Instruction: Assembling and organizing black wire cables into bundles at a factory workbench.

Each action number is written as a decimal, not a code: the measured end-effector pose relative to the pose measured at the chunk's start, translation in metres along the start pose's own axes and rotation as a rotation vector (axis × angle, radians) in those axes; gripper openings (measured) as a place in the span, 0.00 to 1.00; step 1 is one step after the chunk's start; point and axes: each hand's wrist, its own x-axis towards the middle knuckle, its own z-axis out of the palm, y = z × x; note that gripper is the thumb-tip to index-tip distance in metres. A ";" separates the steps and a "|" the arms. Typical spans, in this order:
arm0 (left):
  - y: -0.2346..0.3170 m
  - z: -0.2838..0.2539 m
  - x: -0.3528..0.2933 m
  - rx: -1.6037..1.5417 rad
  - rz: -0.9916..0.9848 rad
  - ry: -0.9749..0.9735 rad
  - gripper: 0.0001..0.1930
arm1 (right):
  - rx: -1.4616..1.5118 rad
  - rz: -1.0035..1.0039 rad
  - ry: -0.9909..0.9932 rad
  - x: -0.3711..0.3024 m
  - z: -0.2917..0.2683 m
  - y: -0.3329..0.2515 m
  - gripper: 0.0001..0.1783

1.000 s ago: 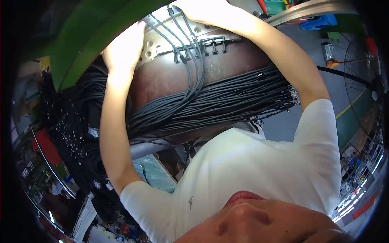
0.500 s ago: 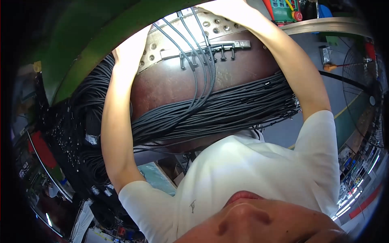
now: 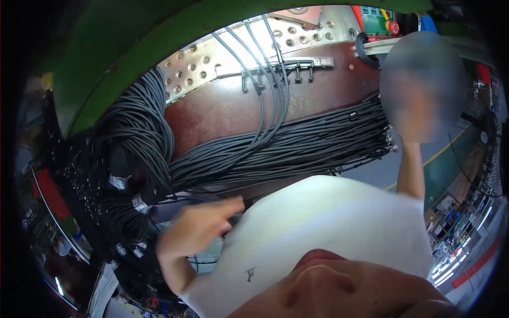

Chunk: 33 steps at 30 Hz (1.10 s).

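My left hand (image 3: 201,225) is low in front of my shirt, smeared by motion. Its fingers look apart, and I see nothing between them. Off to the right, my right hand (image 3: 421,106) is raised inside a blurred oval that hides its fingers and anything in them. A thick bundle of black cables (image 3: 297,140) lies across the reddish-brown curved surface between my arms. Several cables rise from it past a metal bar with black pegs (image 3: 313,62) toward a perforated metal plate (image 3: 185,69). A small loop of black cable (image 3: 362,50) hangs beside the blurred oval.
A green curved frame (image 3: 106,69) arches overhead. At left, a large mass of black cables (image 3: 140,122) hangs down, some ends wrapped in silvery material. A green control box (image 3: 374,20) with a red button is at the upper right, above a pale curved rail.
Both hands have come down from the perforated plate. My left hand moved down to my shirt; my right swung out to the right. The cable loop at the right now shows.
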 end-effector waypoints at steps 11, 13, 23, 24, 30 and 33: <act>-0.186 0.151 0.011 0.851 -0.919 0.310 0.22 | -0.787 0.205 -0.478 -0.226 0.030 0.067 0.21; -0.173 0.127 0.016 0.611 -0.923 0.177 0.26 | -0.742 0.258 -0.447 -0.233 0.030 0.070 0.20; -0.187 0.134 0.015 0.577 -0.690 0.569 0.24 | -0.506 0.380 -0.315 -0.252 0.039 0.090 0.09; -0.187 0.133 0.014 0.614 -0.690 0.538 0.24 | -0.520 0.347 -0.363 -0.248 0.038 0.088 0.10; -0.188 0.135 0.014 0.744 -0.667 0.541 0.19 | -0.469 0.457 -0.376 -0.223 0.046 0.073 0.15; -0.185 0.140 0.014 0.803 -0.353 0.842 0.17 | -0.469 0.423 -0.349 -0.235 0.038 0.088 0.13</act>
